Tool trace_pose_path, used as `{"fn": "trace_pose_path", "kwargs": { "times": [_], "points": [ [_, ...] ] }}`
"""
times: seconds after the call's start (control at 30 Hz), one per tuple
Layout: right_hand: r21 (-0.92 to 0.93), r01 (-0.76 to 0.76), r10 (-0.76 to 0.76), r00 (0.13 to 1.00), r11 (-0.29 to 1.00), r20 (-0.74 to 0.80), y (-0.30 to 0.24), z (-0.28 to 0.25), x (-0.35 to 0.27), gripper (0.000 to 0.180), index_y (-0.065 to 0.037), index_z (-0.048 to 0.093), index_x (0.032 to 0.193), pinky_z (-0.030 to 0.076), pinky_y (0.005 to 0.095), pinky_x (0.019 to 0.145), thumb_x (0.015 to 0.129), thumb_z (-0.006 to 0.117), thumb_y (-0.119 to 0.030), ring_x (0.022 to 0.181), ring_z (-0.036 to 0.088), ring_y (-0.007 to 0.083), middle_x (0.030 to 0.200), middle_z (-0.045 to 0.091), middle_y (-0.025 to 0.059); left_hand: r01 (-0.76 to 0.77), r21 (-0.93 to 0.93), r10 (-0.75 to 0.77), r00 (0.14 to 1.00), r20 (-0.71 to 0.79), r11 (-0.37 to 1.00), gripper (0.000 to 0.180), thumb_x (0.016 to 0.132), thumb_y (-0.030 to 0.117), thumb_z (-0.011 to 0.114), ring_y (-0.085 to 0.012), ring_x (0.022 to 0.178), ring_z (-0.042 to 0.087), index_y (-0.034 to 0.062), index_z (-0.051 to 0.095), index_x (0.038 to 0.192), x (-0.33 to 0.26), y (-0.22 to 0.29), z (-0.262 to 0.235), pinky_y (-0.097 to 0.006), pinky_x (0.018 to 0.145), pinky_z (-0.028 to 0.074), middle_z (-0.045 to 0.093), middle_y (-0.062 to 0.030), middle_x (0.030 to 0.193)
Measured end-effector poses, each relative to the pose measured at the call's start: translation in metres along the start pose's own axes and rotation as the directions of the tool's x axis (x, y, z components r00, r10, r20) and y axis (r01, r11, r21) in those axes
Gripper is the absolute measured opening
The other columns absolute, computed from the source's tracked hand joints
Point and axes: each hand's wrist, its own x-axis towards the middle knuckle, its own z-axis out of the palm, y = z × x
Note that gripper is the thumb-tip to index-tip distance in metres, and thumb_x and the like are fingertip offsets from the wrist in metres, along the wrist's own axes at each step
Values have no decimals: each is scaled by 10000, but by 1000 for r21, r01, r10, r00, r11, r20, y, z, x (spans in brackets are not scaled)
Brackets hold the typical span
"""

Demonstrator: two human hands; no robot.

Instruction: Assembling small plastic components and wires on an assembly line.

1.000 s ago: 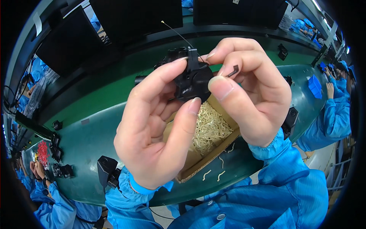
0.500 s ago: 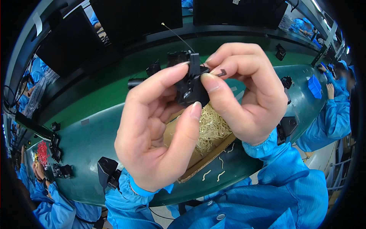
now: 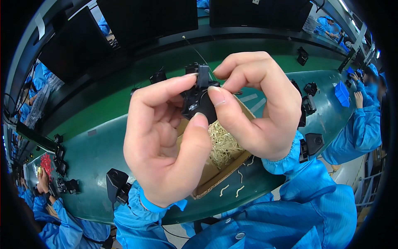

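My left hand (image 3: 159, 145) holds a small black plastic device housing (image 3: 204, 108) between thumb and fingers, raised above the bench. A thin cable (image 3: 199, 50) with a small gold-coloured end sticks up behind it. My right hand (image 3: 265, 110) is closed at the housing's upper right side, thumb tip pressed on it and bent fingers behind. A small dark tip (image 3: 238, 92) shows beside the right thumb; what it belongs to is partly hidden. Below the hands stands an open cardboard box (image 3: 215, 181) with many pale curled strips (image 3: 226, 143) in it.
Several loose pale strips (image 3: 224, 190) lie on the green bench (image 3: 97, 153). Black devices stand at left (image 3: 117, 182) and right (image 3: 314, 143). A blue tray (image 3: 342, 94) is at far right. Dark screens (image 3: 149, 20) line the back; co-workers in blue sit at both sides.
Both hands and the black housing have moved slightly left and down. The right thumb now rests on the housing's upper part; the dark tab formerly at the right fingertips is mostly hidden.
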Motion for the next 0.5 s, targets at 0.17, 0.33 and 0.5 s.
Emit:
{"fn": "trace_pose_path", "kwargs": {
  "times": [0.17, 0.33, 0.5],
  "points": [
    [108, -194, 162, 955, 975, 249, -2, -7, 4, 186, 5, 500, 841, 468, 246, 717, 776, 652, -80, 810, 555, 119, 996, 546, 131, -58, 38, 59, 998, -29, 998, 403, 787, 3, 494, -187, 1010, 542, -62, 440, 1181, 0, 2, -3, -296, 910, 419, 529, -172, 1102],
    [215, -294, 208, 914, 931, 349, 2, -4, 0, 413, -37, 437, 1018, 442, 293, 842, 746, 726, -153, 960, 533, 146, 1229, 377, 123, 16, -28, -19, 995, -98, 999, 436, 811, 57, 479, -198, 1017, 540, -83, 410, 1218, 2, 7, -3, -293, 915, 425, 517, -188, 1124],
    [337, -264, 191, 954, 904, 233, -4, 2, -2, 517, -46, 392, 1028, 472, 287, 827, 678, 771, -72, 1044, 549, 183, 1273, 338, 149, 41, -147, -56, 994, -96, 988, 406, 834, 60, 472, -189, 1014, 542, -72, 415, 1213, 0, 11, 0, -295, 901, 441, 515, -183, 1124]
  ]
}}
